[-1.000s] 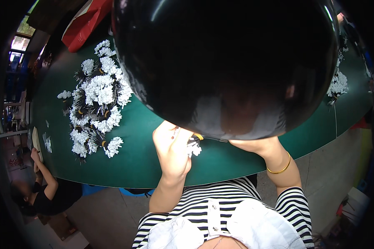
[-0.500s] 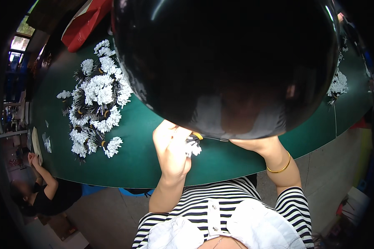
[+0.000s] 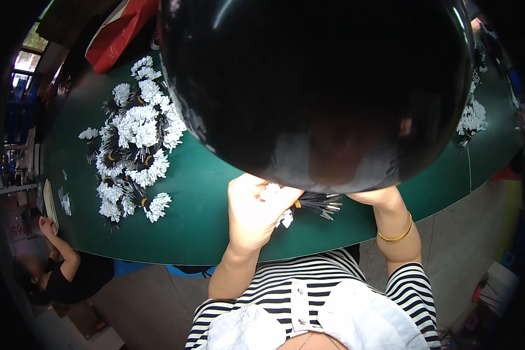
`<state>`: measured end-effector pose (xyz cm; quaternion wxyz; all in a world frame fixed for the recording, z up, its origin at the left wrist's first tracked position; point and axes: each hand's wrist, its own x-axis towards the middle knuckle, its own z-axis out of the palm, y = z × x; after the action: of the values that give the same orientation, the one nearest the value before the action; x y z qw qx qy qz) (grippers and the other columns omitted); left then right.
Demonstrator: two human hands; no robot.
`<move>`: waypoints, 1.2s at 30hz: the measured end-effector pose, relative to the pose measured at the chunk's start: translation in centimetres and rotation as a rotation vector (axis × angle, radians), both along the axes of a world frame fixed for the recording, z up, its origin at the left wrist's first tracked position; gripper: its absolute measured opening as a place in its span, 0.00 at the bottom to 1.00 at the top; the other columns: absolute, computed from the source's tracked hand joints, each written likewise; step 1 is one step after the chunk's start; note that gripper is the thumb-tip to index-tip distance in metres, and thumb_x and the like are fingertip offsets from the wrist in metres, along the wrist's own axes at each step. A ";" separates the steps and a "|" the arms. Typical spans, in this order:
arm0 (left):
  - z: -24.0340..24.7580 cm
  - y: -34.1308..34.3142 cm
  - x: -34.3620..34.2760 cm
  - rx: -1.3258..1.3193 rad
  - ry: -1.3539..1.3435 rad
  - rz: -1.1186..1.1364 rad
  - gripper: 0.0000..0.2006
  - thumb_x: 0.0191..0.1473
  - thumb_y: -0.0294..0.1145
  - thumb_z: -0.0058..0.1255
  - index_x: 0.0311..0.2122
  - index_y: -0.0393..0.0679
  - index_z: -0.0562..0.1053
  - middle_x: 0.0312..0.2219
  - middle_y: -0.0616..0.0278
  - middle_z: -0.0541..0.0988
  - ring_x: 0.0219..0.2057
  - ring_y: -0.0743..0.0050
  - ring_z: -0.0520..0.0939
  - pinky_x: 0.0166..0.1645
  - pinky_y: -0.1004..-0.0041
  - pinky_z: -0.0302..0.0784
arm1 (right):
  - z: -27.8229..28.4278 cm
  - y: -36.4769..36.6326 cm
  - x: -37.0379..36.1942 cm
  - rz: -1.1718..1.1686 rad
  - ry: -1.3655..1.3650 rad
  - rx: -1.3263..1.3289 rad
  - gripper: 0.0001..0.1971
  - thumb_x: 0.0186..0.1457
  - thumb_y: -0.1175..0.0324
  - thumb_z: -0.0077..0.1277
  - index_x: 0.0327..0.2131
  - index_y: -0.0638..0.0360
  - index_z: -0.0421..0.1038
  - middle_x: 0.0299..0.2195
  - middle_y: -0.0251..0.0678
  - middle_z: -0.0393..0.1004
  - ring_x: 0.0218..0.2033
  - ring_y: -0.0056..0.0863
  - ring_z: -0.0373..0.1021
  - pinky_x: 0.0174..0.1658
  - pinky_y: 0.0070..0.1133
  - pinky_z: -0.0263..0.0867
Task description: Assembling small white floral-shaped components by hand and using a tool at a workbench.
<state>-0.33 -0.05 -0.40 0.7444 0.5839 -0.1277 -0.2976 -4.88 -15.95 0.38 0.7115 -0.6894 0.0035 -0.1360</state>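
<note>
My left hand (image 3: pixel 249 213) is closed around a bundle of short black wires (image 3: pixel 316 204) with white connectors at one end and a yellow band round the middle. The white ends show beneath my fingers, and the bare wire tips fan out to the right. My right hand (image 3: pixel 378 196), below a gold bracelet (image 3: pixel 395 237), is near those tips. Its fingers are hidden behind a large glossy black dome (image 3: pixel 321 105), which also covers part of my left fingers. On the left of the green table (image 3: pixel 198 230) lies a heap of similar banded wire bundles (image 3: pixel 139 125).
More white-ended bundles (image 3: pixel 471 118) lie at the far right of the table. A red bag (image 3: pixel 119 41) stands at the back left. Beyond the left edge sits another person (image 3: pixel 70 265) in dark clothes, with hands near the table edge.
My left hand has shifted slightly right and up and turned with the bundle, so the wire tips now show fanned out. My right hand has moved a little to the right.
</note>
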 end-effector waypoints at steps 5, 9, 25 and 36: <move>0.8 -0.4 0.0 -0.035 0.008 -0.057 0.06 0.39 0.13 0.52 0.26 0.33 0.71 0.24 0.61 0.74 0.26 0.80 0.73 0.33 0.83 0.67 | 1.3 -0.7 -0.2 0.148 0.140 -0.044 0.07 0.47 0.71 0.53 0.26 0.66 0.70 0.21 0.28 0.70 0.21 0.09 0.60 0.24 0.11 0.57; 0.6 -0.4 0.0 -0.094 0.016 -0.059 0.07 0.39 0.12 0.51 0.27 0.32 0.71 0.26 0.59 0.73 0.30 0.79 0.73 0.36 0.82 0.66 | 0.3 -0.3 -0.1 0.056 0.134 0.110 0.07 0.47 0.71 0.53 0.25 0.66 0.70 0.19 0.27 0.69 0.20 0.09 0.59 0.24 0.11 0.56; 0.7 -0.4 0.2 -0.039 0.003 -0.029 0.08 0.40 0.15 0.51 0.30 0.33 0.70 0.25 0.62 0.72 0.26 0.83 0.72 0.31 0.85 0.67 | 1.5 -0.2 -0.1 -0.025 0.154 -0.006 0.08 0.48 0.70 0.52 0.24 0.65 0.68 0.18 0.27 0.66 0.19 0.10 0.56 0.23 0.11 0.54; 0.6 -1.0 -0.1 -0.147 -0.121 0.220 0.12 0.40 0.14 0.50 0.34 0.34 0.67 0.29 0.60 0.71 0.28 0.79 0.72 0.34 0.81 0.68 | 2.0 0.0 -0.3 -0.118 -0.040 0.119 0.06 0.49 0.73 0.51 0.30 0.66 0.67 0.24 0.29 0.70 0.27 0.11 0.64 0.33 0.11 0.62</move>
<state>-0.42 -1.03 0.15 0.8042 0.5551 -0.1293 -0.1683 -5.14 -15.92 2.40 0.7418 -0.6417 0.0381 -0.1909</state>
